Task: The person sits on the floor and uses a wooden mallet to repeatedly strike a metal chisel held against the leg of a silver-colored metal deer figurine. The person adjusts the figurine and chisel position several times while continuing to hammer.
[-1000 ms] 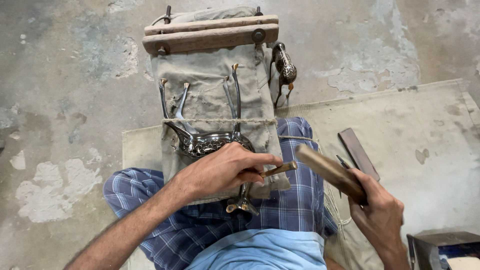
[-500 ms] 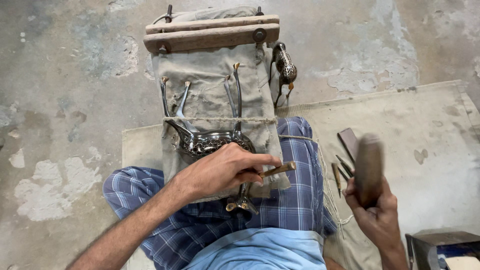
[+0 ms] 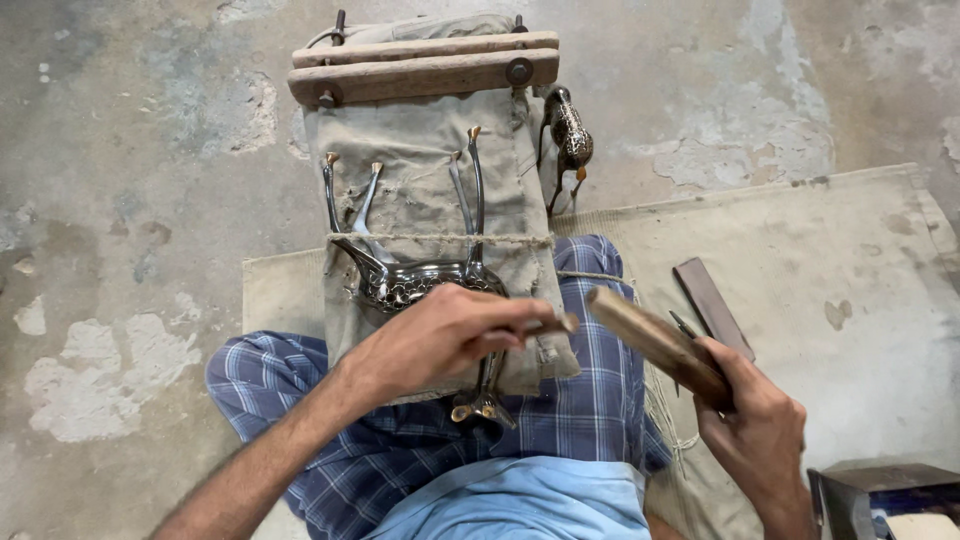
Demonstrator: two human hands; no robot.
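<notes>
Head view, looking down at my lap. My left hand [image 3: 450, 335] is curled shut, fingers [image 3: 500, 318] folded around a small punch [image 3: 560, 323] whose blunt end sticks out to the right past the knuckles. The forearm runs in from the lower left, and the wrist is bent so that the hand lies over the middle of a metal animal figure [image 3: 415, 280]. The working tip of the punch is hidden under the fingers; I cannot tell where it meets the metal.

My right hand [image 3: 755, 425] is closed in a full grip around the lower end of a wooden mallet [image 3: 655, 343]. The mallet slants up and to the left, and its free end sits just beside the exposed end of the punch; whether the two touch I cannot tell.

The figure lies on its side on a canvas-covered block [image 3: 430, 170], tied down by a cord [image 3: 440, 239] across its legs, which point away from me. Two wooden bars [image 3: 420, 65] clamp the far end of the block. A second, smaller figure [image 3: 568, 135] hangs at the block's right edge. The block rests on my checked-cloth thighs [image 3: 590, 420]. A flat dark bar [image 3: 712, 305] lies on the mat [image 3: 830, 280] beyond my right hand, and a metal box [image 3: 880, 495] sits at the lower right corner.
</notes>
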